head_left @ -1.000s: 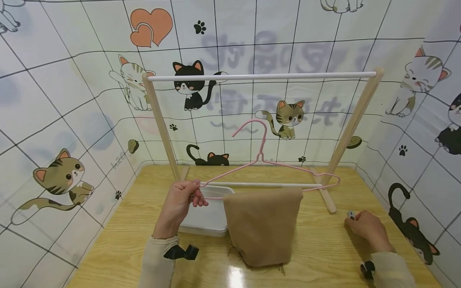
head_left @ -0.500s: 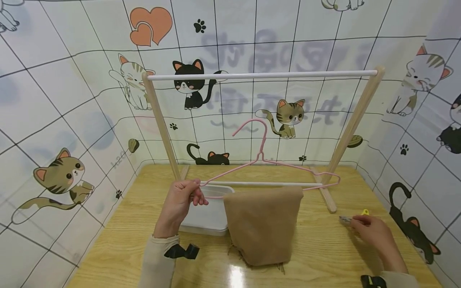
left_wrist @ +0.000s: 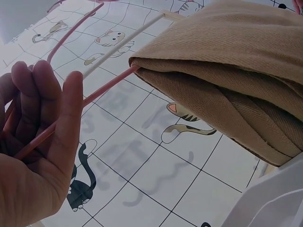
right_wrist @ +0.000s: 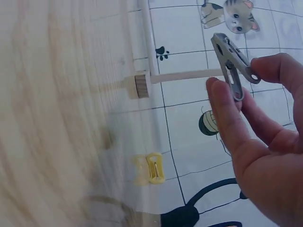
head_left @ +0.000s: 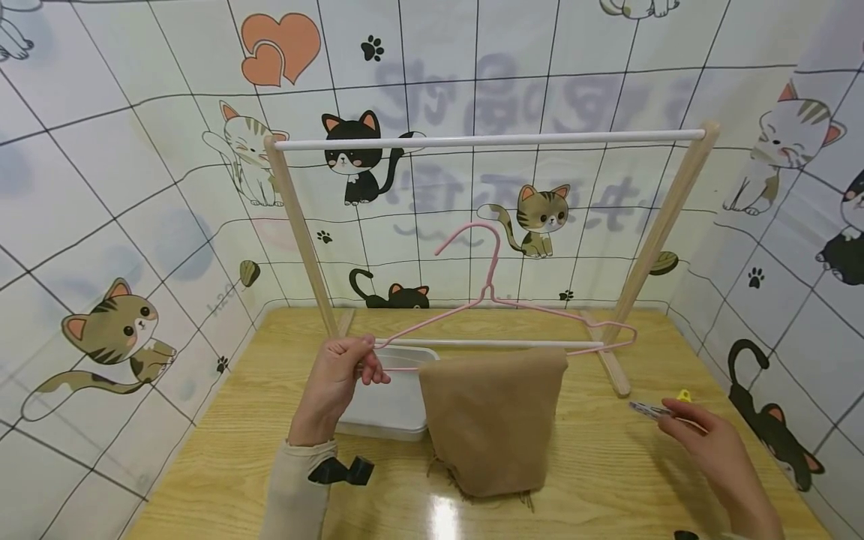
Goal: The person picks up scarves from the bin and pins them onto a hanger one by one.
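Note:
In the head view my left hand (head_left: pixel 337 386) grips the left end of a pink clothes hanger (head_left: pixel 489 289), held upright above the table. A brown cloth (head_left: pixel 494 424) with a frayed lower edge hangs folded over the hanger's bottom bar. The left wrist view shows the cloth's layers (left_wrist: pixel 222 80) from the side. My right hand (head_left: pixel 709 446) is off to the right, pinching a grey clothespin (head_left: pixel 648 409) between thumb and fingertips. Seen from the right wrist, that clothespin (right_wrist: pixel 230 66) has its tip pointing away from the hand. A yellow clothespin (right_wrist: pixel 155 168) lies on the table close by.
Behind the hanger stands a wooden rack (head_left: pixel 658 240) with a white top rod (head_left: pixel 486 141) and a white lower rod. A white plastic box (head_left: pixel 378 429) sits on the table, partly behind the left hand and the cloth. Cat-patterned sheets enclose the back and sides.
My right hand has turned and drawn slightly back with the grey clothespin, which now shows more fully. The yellow clothespin behind it has come into sight. Left hand, hanger and cloth stay put.

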A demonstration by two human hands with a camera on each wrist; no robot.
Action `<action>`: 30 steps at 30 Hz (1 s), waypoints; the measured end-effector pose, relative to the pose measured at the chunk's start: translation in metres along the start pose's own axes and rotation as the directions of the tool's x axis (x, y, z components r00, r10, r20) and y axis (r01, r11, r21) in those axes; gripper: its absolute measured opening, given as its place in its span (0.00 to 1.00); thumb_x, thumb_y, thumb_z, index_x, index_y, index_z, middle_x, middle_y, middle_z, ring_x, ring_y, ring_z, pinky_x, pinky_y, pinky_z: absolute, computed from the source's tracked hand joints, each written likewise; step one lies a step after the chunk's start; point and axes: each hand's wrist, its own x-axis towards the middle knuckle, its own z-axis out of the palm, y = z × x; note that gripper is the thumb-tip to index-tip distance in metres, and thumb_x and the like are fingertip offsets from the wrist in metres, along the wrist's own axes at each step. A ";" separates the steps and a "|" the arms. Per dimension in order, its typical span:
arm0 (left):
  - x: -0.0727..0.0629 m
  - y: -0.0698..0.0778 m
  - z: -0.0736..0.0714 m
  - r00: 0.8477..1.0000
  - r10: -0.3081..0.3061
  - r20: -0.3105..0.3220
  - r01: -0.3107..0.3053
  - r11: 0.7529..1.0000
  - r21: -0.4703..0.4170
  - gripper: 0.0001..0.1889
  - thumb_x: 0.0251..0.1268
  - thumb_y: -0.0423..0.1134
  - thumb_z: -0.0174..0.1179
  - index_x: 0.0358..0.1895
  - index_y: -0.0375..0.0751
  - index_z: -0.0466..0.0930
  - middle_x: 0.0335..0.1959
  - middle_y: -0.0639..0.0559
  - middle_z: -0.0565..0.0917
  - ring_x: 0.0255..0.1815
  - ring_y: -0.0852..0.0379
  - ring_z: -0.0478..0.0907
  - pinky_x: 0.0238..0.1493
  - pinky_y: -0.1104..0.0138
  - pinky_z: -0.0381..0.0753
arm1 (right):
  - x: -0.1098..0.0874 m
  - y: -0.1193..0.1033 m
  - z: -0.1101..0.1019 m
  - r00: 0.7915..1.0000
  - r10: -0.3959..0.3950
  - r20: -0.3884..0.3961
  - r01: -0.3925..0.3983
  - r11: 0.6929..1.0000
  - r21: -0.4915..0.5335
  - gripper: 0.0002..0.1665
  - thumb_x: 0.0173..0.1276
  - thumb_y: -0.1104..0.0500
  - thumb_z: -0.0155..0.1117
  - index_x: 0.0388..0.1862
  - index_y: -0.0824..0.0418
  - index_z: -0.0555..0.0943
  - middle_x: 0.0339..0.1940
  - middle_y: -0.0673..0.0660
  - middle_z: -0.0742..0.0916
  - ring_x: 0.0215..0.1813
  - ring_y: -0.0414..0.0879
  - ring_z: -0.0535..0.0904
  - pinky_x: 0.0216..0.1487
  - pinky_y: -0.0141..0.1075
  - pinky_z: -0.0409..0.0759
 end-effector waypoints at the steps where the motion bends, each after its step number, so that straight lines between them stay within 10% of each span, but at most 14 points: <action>1: 0.000 0.000 0.000 1.000 -0.003 -0.001 0.003 1.000 0.002 0.24 0.82 0.36 0.50 0.20 0.45 0.80 0.13 0.57 0.77 0.20 0.59 0.84 0.34 0.63 0.88 | -0.003 0.002 0.001 1.000 -0.024 -0.017 0.025 0.998 0.056 0.32 0.74 0.44 0.66 0.70 0.58 0.77 0.46 0.34 0.84 0.42 0.18 0.74 0.41 0.23 0.79; 6: 0.000 0.000 0.000 1.000 -0.012 -0.002 0.012 1.000 0.010 0.24 0.82 0.36 0.50 0.19 0.46 0.80 0.13 0.58 0.77 0.20 0.60 0.84 0.35 0.63 0.88 | -0.015 0.004 0.005 0.989 -0.142 -0.052 0.151 0.900 0.408 0.18 0.72 0.60 0.69 0.58 0.46 0.85 0.44 0.29 0.85 0.46 0.22 0.79 0.42 0.18 0.78; 10: -0.001 0.001 0.000 1.000 -0.006 0.002 0.006 1.000 0.002 0.24 0.82 0.36 0.50 0.20 0.46 0.80 0.13 0.58 0.77 0.20 0.60 0.84 0.35 0.63 0.88 | -0.020 -0.001 0.008 0.988 -0.143 -0.063 0.155 0.852 0.501 0.18 0.71 0.62 0.69 0.58 0.49 0.86 0.45 0.32 0.87 0.45 0.26 0.83 0.43 0.19 0.80; 23: -0.001 0.001 0.001 1.000 0.004 0.005 -0.004 1.000 -0.008 0.24 0.81 0.36 0.50 0.20 0.46 0.81 0.13 0.58 0.78 0.21 0.59 0.85 0.35 0.64 0.88 | -0.056 -0.043 0.021 0.973 -0.050 -0.227 0.161 0.851 0.500 0.26 0.65 0.59 0.75 0.62 0.58 0.84 0.44 0.35 0.89 0.43 0.28 0.85 0.41 0.19 0.81; 30: -0.002 0.001 0.002 1.000 0.000 -0.002 0.000 1.000 -0.010 0.24 0.81 0.36 0.51 0.18 0.46 0.80 0.13 0.58 0.78 0.20 0.59 0.86 0.34 0.64 0.88 | -0.072 -0.070 0.034 0.947 -0.155 -0.283 0.276 0.844 0.460 0.22 0.64 0.66 0.75 0.58 0.66 0.85 0.41 0.41 0.92 0.40 0.32 0.87 0.41 0.22 0.83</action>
